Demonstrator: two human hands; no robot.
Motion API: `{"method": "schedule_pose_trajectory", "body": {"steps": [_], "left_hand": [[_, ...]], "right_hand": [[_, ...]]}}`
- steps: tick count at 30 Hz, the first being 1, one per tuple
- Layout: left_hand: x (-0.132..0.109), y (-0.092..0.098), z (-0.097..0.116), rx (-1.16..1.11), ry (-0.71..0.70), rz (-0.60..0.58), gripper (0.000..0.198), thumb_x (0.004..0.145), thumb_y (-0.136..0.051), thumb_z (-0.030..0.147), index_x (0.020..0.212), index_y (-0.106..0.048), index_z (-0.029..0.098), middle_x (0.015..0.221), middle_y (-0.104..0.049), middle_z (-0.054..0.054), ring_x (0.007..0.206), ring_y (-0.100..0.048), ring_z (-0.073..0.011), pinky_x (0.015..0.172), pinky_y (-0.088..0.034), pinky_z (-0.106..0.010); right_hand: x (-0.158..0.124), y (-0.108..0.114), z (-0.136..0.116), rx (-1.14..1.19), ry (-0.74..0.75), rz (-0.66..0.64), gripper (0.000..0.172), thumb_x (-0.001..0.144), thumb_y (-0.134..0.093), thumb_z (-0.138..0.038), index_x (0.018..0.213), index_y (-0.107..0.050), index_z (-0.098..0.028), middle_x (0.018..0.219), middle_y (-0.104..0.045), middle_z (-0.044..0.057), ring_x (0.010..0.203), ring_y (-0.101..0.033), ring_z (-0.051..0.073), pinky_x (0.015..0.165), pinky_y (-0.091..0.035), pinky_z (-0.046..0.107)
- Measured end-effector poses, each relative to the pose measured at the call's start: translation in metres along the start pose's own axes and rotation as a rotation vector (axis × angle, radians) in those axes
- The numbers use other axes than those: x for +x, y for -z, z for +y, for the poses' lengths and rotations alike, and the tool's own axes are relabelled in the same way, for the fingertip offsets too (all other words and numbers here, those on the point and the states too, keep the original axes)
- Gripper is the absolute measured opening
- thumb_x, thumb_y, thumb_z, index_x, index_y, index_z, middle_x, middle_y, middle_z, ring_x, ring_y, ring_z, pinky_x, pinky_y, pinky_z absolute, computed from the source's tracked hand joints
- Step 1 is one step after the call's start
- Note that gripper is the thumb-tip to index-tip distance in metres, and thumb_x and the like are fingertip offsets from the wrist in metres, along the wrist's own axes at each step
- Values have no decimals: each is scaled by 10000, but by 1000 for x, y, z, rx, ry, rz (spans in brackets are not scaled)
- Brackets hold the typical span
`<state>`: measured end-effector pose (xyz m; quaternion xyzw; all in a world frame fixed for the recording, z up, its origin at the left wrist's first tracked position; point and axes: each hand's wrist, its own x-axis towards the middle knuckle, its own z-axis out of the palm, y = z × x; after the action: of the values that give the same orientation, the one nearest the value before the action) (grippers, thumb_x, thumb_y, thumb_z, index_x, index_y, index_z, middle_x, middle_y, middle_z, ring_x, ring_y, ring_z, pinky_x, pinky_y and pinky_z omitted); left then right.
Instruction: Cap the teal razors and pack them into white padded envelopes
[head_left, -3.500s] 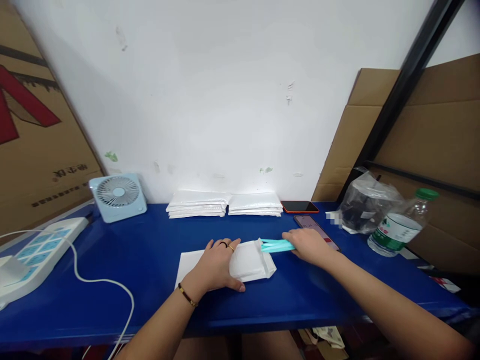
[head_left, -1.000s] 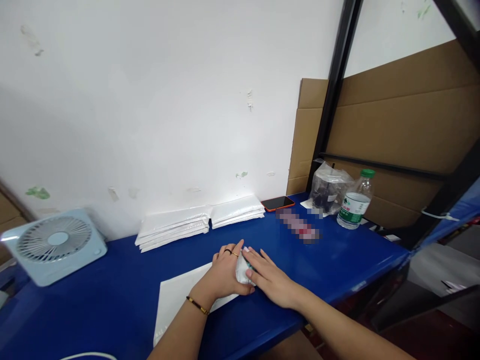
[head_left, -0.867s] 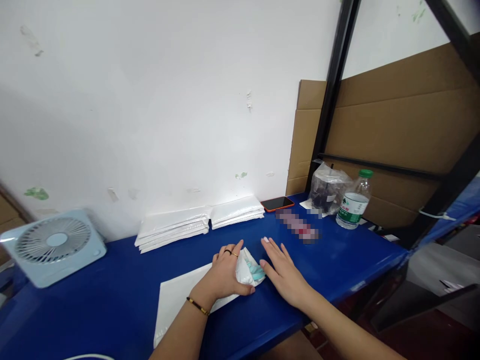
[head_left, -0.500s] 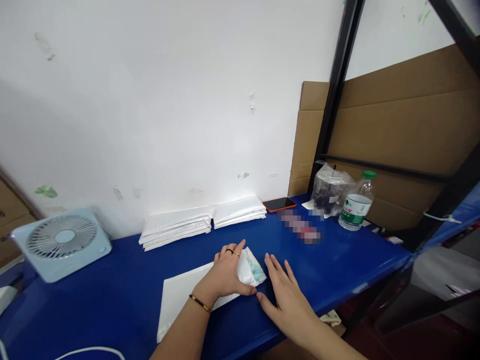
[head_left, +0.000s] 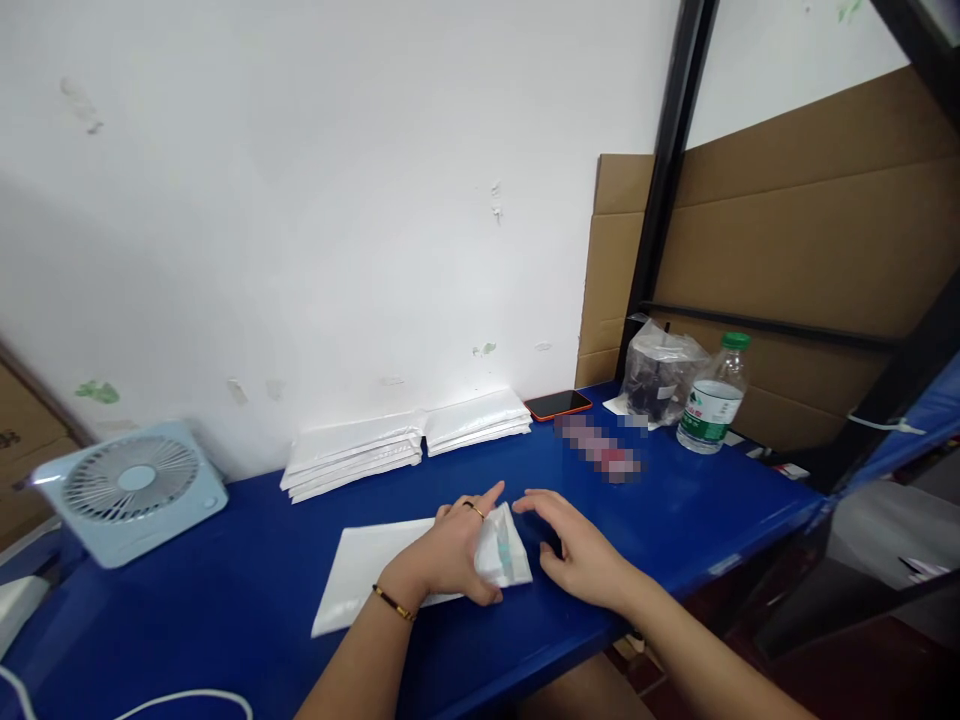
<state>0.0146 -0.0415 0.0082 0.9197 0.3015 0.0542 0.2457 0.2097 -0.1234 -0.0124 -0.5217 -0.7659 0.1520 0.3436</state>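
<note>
Bright, even light; edges look bent.
A fuzzy patch [head_left: 598,450] sits just past the right hand [head_left: 581,555]; the wall [head_left: 337,200] shines white.

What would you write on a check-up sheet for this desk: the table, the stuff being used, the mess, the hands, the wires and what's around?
Surface: blue table, smooth top.
Job's things: white padded envelope lying flat, its open end lifted, with a teal thing showing inside.
Clutter: stacks of white envelopes by the wall, light blue fan, orange-cased phone, plastic bag, water bottle.
Hands: left hand grips the envelope's open end; right hand is open beside it, touch unclear.
Cables: white cable at the front left edge.
Surroundings: white wall, cardboard sheets, black metal frame.
</note>
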Motion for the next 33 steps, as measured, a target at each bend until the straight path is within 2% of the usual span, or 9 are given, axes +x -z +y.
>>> {"method": "schedule_pose_trajectory", "body": {"steps": [5,7,10,12,15,19,21,25,33], "left_hand": [[-14,10,20,50,-135,-197,1090,474,-684,266,1403,-120,348,1448,-268,-22,1324,-193,-335,1062,-51,-528],[-31,9,24,94,-49,-96,1047,515,-625,174,1401,-102,362,1465,-222,-3,1350,-100,-323,1058,-16,-549],[-67,-2,26,69,78,96,883,610,-531,118,1383,-192,381,1460,-235,16,1352,-141,-267,1080,-55,-512],[-91,-18,26,-40,93,146,737,632,-598,203,1314,-361,351,1442,-276,-7,1316,-250,-267,1078,-191,-454],[-110,-44,27,-99,172,250,664,484,-771,401,1102,-554,293,1387,-356,-53,1218,-378,-320,983,-366,-428],[-107,-62,34,-48,205,419,169,793,-527,388,842,-618,254,1182,-524,-64,1084,-490,-252,892,-426,-378],[-102,-62,39,-64,214,461,243,865,-410,354,762,-597,236,1090,-560,-63,1005,-528,-214,838,-449,-336],[-102,-56,44,-90,166,504,228,787,-522,441,763,-592,226,1033,-571,-70,953,-538,-227,789,-468,-325],[-100,-33,62,-107,127,820,193,836,-455,344,751,-581,224,847,-597,-55,802,-545,-184,735,-433,-282]], "right_hand": [[-13,15,0,-100,220,-195,367,659,-493,-56,951,-623,-235,994,-574,39,1032,-500,201,898,-400,352],[-21,11,-6,-114,233,-210,275,698,-514,-91,916,-621,-220,880,-576,29,864,-530,167,787,-427,307],[-33,3,-14,-154,275,-215,161,744,-544,-162,881,-613,-213,825,-563,24,791,-507,158,726,-407,297],[-37,0,-18,-191,306,-197,119,779,-544,-217,879,-608,-213,894,-558,43,832,-497,171,741,-391,315],[-38,-1,-21,-192,335,-179,108,838,-498,-248,873,-591,-204,997,-547,64,915,-482,187,781,-376,330],[-32,-6,-21,-76,276,-196,123,890,-437,-250,870,-544,-194,842,-579,34,813,-503,156,745,-387,293],[-29,-11,-21,-34,204,-165,138,901,-420,-264,859,-530,-193,803,-580,27,774,-507,154,719,-392,285],[-25,-14,-24,44,125,-98,151,907,-403,-280,849,-516,-197,804,-574,22,757,-519,150,682,-406,264],[-16,15,-46,70,253,75,93,895,-425,-252,845,-488,-205,849,-568,44,848,-504,175,780,-395,331]]}}
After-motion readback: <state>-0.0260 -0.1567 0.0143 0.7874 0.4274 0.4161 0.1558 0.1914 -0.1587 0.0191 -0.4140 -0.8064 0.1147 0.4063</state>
